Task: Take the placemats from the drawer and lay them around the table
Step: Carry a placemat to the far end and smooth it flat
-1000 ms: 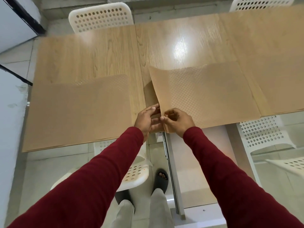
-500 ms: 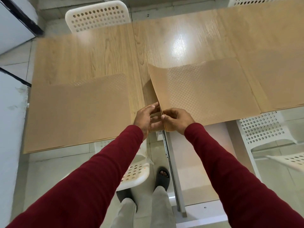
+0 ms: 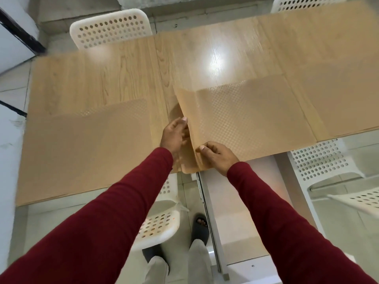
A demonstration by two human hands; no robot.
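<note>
Tan textured placemats lie along the near edge of a light wooden table (image 3: pixel 205 58). One placemat (image 3: pixel 88 144) lies flat at the left. A stack of placemats (image 3: pixel 242 119) sits in the middle, its left edge lifted and curled up. My left hand (image 3: pixel 174 134) reaches under that lifted edge, thumb on top and fingers beneath. My right hand (image 3: pixel 215 154) pinches the near left corner of the stack against the table edge. A further placemat (image 3: pixel 338 99) lies flat at the right.
White perforated chairs stand around the table: one at the far side (image 3: pixel 110 27), one at far right (image 3: pixel 311 3), one under me (image 3: pixel 160 222), two at the near right (image 3: pixel 324 158). A white table frame rail (image 3: pixel 209 222) runs below the edge. My feet stand beside it.
My left hand has slid forward along the lifted left edge, away from my right hand. The edge of the top mat has curled up higher.
</note>
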